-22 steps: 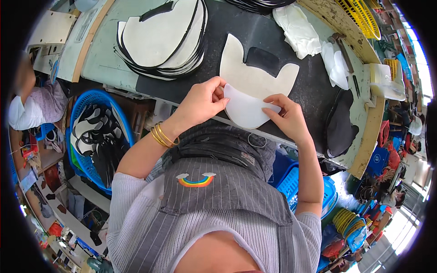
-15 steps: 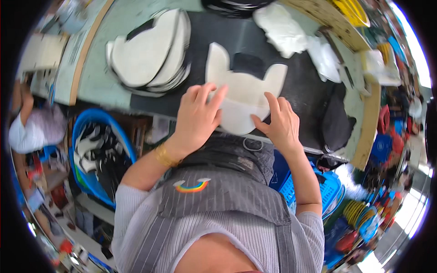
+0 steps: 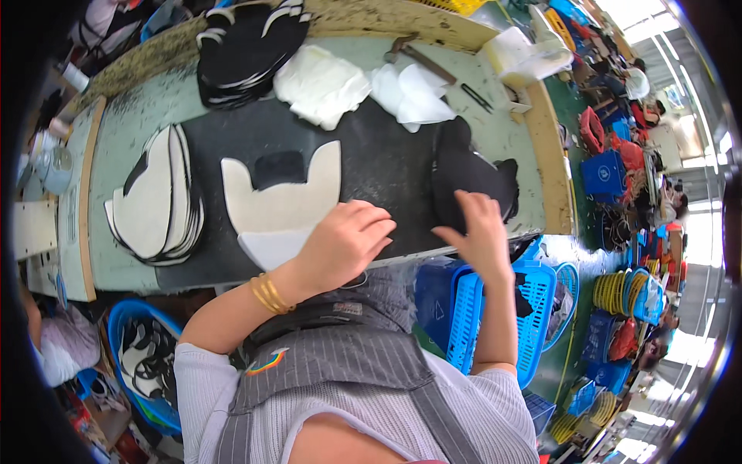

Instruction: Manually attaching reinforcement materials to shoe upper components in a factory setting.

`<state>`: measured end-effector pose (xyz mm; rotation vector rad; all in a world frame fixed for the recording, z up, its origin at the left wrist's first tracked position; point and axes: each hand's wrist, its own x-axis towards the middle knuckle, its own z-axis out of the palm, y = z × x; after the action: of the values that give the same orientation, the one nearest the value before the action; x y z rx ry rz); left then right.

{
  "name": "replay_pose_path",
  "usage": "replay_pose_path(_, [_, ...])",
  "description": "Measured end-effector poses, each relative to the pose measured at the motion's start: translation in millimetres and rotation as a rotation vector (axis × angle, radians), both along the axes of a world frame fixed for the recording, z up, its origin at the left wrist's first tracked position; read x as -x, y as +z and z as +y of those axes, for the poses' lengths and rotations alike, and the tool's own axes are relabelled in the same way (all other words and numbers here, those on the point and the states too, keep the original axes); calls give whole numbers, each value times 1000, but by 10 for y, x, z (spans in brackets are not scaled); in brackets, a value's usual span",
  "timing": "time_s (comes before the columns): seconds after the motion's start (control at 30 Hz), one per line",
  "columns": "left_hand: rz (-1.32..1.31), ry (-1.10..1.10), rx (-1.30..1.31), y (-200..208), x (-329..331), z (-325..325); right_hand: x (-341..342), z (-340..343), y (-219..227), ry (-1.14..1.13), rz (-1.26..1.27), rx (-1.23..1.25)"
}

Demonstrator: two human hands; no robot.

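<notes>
A cream U-shaped cut piece (image 3: 287,207) lies on the black mat, with a smooth white band along its rounded near edge and a dark patch (image 3: 280,168) between its two arms. My left hand (image 3: 349,238) is loosely curled beside its right edge, and no object shows in the fingers. Farther right, my right hand (image 3: 481,236) reaches the near edge of some black cut pieces (image 3: 471,174). Its thumb and fingers are apart; whether the fingertips touch the top piece is hard to tell.
Cream pieces (image 3: 154,201) are stacked on the left, black ones (image 3: 243,54) at the back. Crumpled white sheets (image 3: 321,85), thin translucent sheets (image 3: 410,93), a hammer (image 3: 425,60) and a white container (image 3: 525,58) lie farther back. Blue baskets (image 3: 533,309) stand below the table's right front.
My view has swung right. Both hands have left the cream piece; the right has moved over to the black pieces, while the left has lifted off and curled its fingers.
</notes>
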<state>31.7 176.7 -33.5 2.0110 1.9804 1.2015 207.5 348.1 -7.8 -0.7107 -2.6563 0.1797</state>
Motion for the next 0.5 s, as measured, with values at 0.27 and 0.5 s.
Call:
replay_pose_path(0.27, [131, -227, -165, -89, -294, 967, -134, -77, -1, 159, 226, 129])
replay_pose_path(0.5, [-630, 136, -7, 253, -358, 1332, -782, 455, -419, -675, 988, 646])
